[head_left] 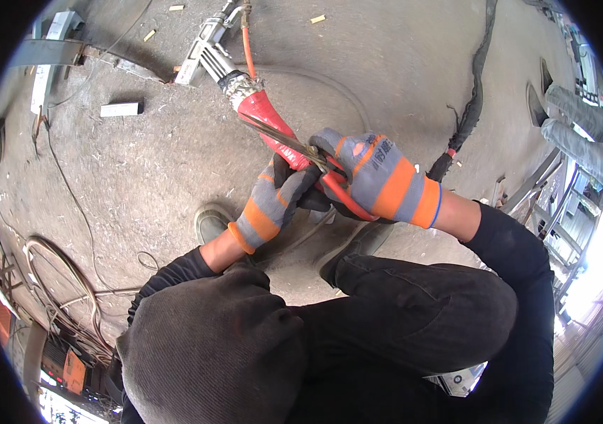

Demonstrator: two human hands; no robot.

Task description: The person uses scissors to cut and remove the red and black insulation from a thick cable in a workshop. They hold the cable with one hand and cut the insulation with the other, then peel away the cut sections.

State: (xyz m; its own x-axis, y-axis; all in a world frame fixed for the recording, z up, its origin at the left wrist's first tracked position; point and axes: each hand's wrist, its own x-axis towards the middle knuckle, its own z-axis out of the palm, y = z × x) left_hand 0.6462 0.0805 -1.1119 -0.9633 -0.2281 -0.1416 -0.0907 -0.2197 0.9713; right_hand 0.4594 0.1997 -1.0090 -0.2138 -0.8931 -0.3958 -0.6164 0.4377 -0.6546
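Note:
A thick cable end wrapped in red tape [264,112] runs up to a silver ribbed metal fitting [209,58], with whitish frayed wrapping where the two meet. My left hand [268,205], in a grey and orange striped glove, is closed round the lower part of the red wrap. In my right hand [385,173], gloved the same way, is a pair of scissors with red handles [344,196]. Their metal blades [273,132] lie slantwise across the red wrap, pointing to the upper left. Between the gloves, the cable's lower end is partly hidden.
An orange hose [247,53] rises beside the fitting. On the concrete floor lie a small metal block [122,109], a metal frame [47,71] at the upper left and coiled cables [68,283]. A thick dark cable [472,106] crosses on the right, near wrapped bundles [584,134].

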